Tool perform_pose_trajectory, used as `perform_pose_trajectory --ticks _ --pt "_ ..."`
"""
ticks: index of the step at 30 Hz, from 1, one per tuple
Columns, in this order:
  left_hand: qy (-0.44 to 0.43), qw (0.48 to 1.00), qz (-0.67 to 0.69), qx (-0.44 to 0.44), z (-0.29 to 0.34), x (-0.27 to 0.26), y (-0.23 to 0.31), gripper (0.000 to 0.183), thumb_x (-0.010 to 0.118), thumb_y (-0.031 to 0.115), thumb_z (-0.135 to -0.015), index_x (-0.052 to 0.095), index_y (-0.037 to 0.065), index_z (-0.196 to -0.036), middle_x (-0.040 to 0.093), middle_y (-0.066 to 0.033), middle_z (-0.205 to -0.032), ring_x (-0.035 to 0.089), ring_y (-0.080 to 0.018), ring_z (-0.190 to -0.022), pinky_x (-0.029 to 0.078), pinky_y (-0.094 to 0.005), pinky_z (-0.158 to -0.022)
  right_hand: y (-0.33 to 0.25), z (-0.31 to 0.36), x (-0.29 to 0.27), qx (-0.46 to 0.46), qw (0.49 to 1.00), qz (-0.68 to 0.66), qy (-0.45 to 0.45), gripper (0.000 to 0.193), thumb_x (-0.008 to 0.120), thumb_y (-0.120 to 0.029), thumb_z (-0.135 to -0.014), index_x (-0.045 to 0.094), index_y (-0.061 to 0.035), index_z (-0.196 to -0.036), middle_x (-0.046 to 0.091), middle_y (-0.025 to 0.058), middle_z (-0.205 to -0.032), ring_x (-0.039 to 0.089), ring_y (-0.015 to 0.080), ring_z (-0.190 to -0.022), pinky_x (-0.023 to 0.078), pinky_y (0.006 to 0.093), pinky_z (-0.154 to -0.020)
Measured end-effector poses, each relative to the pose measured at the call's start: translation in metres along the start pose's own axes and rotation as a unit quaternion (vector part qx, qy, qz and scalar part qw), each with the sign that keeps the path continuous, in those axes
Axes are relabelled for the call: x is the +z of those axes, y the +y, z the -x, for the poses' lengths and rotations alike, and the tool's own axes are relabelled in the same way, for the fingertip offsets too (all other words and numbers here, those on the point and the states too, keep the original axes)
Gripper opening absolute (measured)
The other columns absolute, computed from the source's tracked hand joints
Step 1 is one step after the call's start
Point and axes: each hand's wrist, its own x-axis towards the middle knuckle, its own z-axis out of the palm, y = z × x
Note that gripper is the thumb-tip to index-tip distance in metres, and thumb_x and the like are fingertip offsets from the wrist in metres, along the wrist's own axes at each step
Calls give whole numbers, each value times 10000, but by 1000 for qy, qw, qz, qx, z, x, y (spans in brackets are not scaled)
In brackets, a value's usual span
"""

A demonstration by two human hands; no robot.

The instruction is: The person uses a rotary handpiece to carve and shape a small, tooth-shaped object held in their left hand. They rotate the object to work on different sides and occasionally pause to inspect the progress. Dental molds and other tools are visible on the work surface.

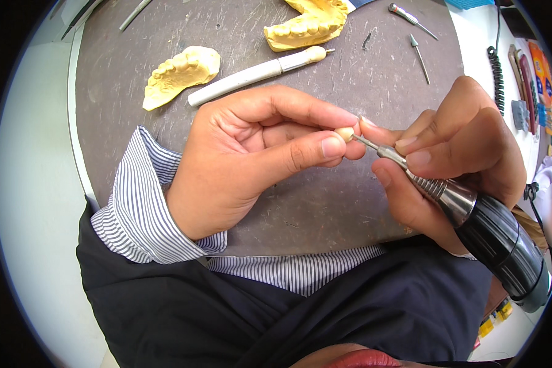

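Observation:
Between the thumb and fingertips of my left hand (257,141) is a small cream-coloured dental crown (345,134). My right hand (454,153) grips a rotary handpiece (457,202) with a silver nose and a black ribbed body, pen-style near its front. Its thin bur (365,141) points left, and the tip is at the crown, apparently touching it. Beyond my left hand lies a grey-white pen-like tool (251,78) with a cream tip. A yellow plaster dental cast (183,75) rests to the left of that tool.
A larger yellow plaster cast (308,26) stands at the far middle of the scratched brown tabletop (313,208). Two loose burs, one thicker (413,21) and one cone-headed (419,58), lie at the far right. A black coiled cord (495,80) and colourful packages (541,86) are beyond the right edge.

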Motion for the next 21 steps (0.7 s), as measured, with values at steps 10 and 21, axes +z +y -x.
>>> perform_pose_trajectory --ticks 10,21 --pt "12 1000 -8 2 1 3 0 193 547 -14 -798 526 -42 -987 591 -159 -937 602 -159 -826 498 -249 -755 1 -1 -1 -3 1000 5 -3 278 604 103 -680 446 -76 -822 427 57 -779 492 79 -548 489 451 -801" --pt "12 999 -27 -28 1 4 6 181 511 44 -836 524 -19 -1006 599 -145 -946 614 -179 -851 504 -218 -724 1 4 -11 5 996 -32 80 218 518 63 -771 412 -97 -875 405 42 -807 432 59 -522 434 553 -824"
